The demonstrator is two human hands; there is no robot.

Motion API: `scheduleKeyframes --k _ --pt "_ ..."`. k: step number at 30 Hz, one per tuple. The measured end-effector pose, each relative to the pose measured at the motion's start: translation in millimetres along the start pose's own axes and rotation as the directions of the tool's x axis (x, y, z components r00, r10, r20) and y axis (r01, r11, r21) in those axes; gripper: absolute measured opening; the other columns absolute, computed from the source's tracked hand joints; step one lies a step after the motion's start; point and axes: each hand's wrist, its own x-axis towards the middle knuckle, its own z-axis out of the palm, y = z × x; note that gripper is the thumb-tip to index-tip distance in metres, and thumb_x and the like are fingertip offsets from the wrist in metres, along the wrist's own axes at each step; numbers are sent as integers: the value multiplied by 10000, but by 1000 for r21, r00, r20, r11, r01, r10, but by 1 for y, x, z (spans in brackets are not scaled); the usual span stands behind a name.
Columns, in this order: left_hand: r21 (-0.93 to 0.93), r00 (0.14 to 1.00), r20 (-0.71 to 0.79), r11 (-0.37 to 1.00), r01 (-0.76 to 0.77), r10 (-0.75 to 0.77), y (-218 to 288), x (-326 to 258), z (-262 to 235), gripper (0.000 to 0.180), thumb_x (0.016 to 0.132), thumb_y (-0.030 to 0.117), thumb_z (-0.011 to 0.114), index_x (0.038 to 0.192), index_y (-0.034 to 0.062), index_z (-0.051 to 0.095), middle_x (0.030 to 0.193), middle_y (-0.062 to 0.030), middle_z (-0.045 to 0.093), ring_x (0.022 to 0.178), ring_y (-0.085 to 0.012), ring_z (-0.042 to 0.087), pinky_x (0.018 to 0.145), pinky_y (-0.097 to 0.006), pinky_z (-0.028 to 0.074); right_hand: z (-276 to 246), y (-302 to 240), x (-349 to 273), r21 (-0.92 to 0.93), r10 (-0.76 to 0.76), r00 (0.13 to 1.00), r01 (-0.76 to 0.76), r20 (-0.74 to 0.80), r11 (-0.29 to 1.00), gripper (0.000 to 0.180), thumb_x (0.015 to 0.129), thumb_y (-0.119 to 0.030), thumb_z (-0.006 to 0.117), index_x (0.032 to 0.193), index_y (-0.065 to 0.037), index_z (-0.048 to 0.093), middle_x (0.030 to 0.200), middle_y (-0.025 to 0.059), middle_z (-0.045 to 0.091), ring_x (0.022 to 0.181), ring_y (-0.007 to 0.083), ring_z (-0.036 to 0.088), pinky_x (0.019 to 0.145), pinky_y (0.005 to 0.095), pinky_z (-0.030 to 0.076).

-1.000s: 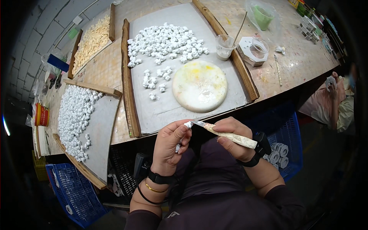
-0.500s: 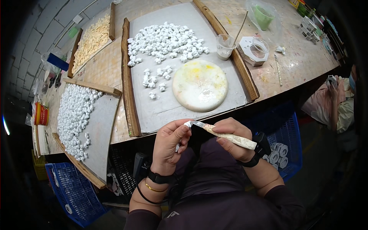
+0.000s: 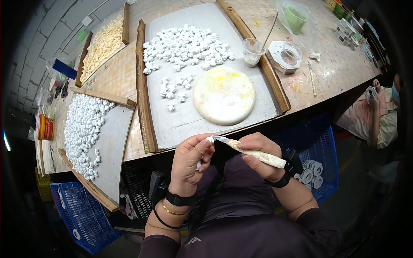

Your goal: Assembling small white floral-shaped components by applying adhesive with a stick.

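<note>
My left hand (image 3: 191,158) pinches a small white lumpy piece (image 3: 210,139) between thumb and forefinger. A second white bit (image 3: 198,165) shows among its curled lower fingers. My right hand (image 3: 263,157) is closed round the pale, wrapped handle of a small knife (image 3: 251,153). The knife's narrow metal blade points left, and its tip meets the pinched piece. Both hands are over my lap, just off the near edge of a paper-lined board (image 3: 174,132). On that board lie a round white slab (image 3: 224,96) with yellow smears and a heap of small white knobbly pieces (image 3: 185,45).
Wooden strips (image 3: 146,92) edge the board. On the left, another tray (image 3: 112,142) bears more white pieces; cream pieces (image 3: 101,47) lie behind. A plastic cup with a stick (image 3: 253,53) and a green cup (image 3: 296,20) stand right. Blue crates (image 3: 81,219) flank me; a person (image 3: 370,114) sits right.
My right hand and the knife have shifted very slightly left; the left hand keeps its place. At the far right, the other person's hands have come up, with a pale object in them.
</note>
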Motion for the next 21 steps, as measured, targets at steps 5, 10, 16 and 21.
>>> scheduleKeyframes --k 5,10,16,21 --pt "-2 1000 -1 1000 -12 12 0 1 0 286 872 132 648 1077 -62 596 747 -58 610 520 -53 462 367 -143 327 -4 -1 -3 16 20 1000 -20 -13 1000 249 771 -33 657 1015 14 641 967 162 645 877 266 630 791 322 489" --pt "83 998 -26 995 -53 55 1 0 4 290 854 115 670 1080 -53 603 757 -60 614 513 -49 449 368 -141 315 -6 2 -8 81 73 997 -70 -35 994 246 784 -51 659 1019 17 638 967 164 642 869 261 625 787 314 484" --pt "126 996 -22 989 -80 84 1 0 5 308 840 97 683 1096 -54 602 761 -60 617 502 -42 434 368 -143 307 -3 0 -6 44 32 999 -31 -37 999 245 791 -60 658 1024 14 638 968 164 644 870 265 627 787 320 486" --pt "151 995 -29 984 -90 96 1 -1 6 306 834 65 678 1104 -57 599 763 -66 621 495 -41 431 365 -146 302 -5 1 -5 18 7 1000 -7 -22 1000 257 786 -58 661 1031 16 635 968 166 645 870 269 629 784 322 489"
